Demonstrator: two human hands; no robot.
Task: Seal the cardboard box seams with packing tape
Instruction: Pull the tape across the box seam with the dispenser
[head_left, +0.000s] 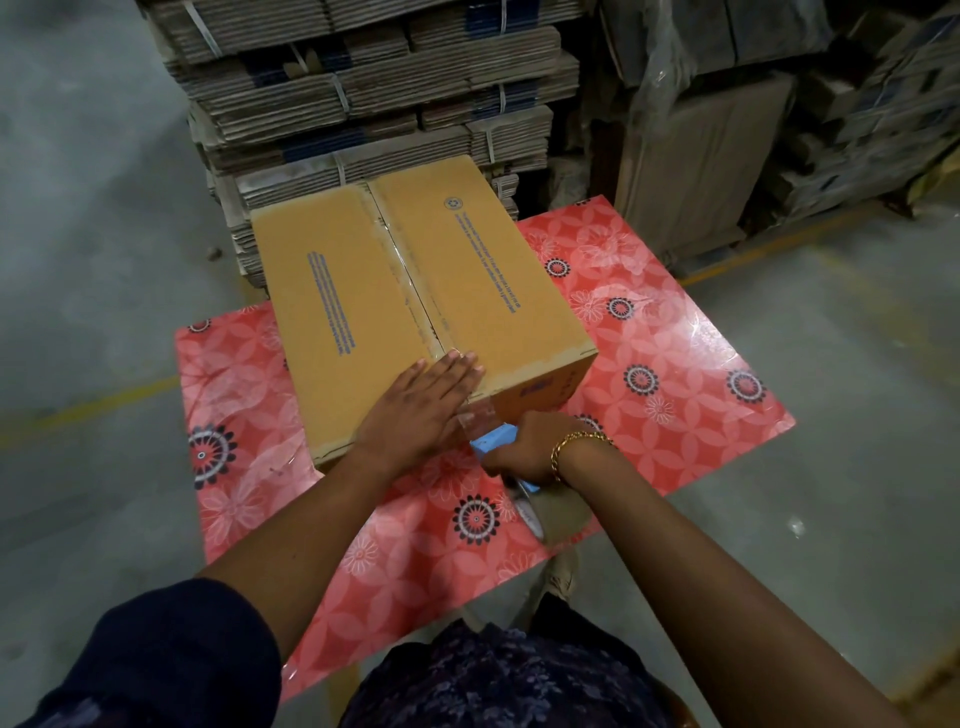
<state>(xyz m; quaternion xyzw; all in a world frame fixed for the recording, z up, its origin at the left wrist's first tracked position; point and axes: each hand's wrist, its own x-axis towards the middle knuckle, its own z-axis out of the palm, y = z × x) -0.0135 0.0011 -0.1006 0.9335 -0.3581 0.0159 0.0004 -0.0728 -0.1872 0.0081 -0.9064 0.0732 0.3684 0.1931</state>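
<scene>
A brown cardboard box (332, 291) with blue print lies on a table, its flaps closed. Clear packing tape (405, 265) runs along its centre seam from the far end to the near edge. My left hand (421, 402) lies flat, fingers together, on the box's near top edge over the seam. My right hand (524, 447) grips a blue tape dispenser (493, 441) just below that edge, against the box's near side. A short stretch of clear tape spans from the dispenser to the box.
The table (675, 374) has a glossy red floral cover. Behind it stand tall stacks of strapped flat cartons (363, 104), and wrapped goods (753, 130) at the right. Grey concrete floor (93, 234) with yellow lines lies on both sides.
</scene>
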